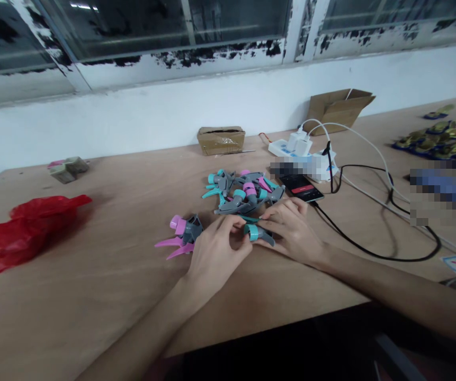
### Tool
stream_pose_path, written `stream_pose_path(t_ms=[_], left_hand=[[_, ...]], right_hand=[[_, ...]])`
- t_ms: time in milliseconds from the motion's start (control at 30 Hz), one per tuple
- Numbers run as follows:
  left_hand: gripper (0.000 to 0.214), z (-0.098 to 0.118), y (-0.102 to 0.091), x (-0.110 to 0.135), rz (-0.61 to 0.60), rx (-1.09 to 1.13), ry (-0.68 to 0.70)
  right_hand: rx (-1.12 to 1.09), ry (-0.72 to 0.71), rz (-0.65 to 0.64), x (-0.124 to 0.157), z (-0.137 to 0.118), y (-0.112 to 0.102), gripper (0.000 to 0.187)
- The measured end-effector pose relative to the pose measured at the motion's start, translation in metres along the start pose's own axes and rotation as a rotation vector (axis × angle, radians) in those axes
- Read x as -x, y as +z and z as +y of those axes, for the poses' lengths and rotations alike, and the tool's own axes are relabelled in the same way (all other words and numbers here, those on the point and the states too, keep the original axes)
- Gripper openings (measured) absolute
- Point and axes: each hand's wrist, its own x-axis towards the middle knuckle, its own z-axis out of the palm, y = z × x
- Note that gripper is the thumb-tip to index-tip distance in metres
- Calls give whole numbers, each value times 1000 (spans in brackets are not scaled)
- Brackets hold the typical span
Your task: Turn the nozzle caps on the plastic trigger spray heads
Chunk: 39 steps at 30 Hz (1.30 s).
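My left hand (216, 248) and my right hand (291, 230) meet over a grey spray trigger head with a teal collar (257, 233), and the fingers of both are closed on it. Just behind them lies a heap of grey trigger heads (243, 191) with teal and pink parts. Left of my left hand, two grey heads with pink triggers (182, 235) lie on the wooden table (112, 280).
A phone (301, 187) lies right of the heap, with a white power strip (303, 153) and trailing black and white cables (374, 211) behind. A red plastic bag (21, 227) sits at left. Two cardboard boxes (220, 139) stand by the wall. Gold-blue parts (430, 142) lie far right.
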Motion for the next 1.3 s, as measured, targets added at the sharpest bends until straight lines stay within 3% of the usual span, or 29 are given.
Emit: stream_pose_path(t_ms=[100,267,600,867,1067,1300], left_hand=[[3,-1,1,-1,78,-19,17],[10,0,2,1,43,-104,72],[10,1,-1,0,125,-201,116],[12,-15,-35,-13,292,-101,-160],[16,-21,-56,-7,193,-2,-200],[23,-62,-91,19,132,47,-323]], right_hand=[[-11,20,30,-1,-3,0,22],[-25,29,5,0,-4,0,16],[-45,31,-11,-1,-1,1,18],[-38,139,66,-2,7,-7,28],[-111,127,65,-4,4,-11,25],[-137,30,-48,-5,-9,-7,35]])
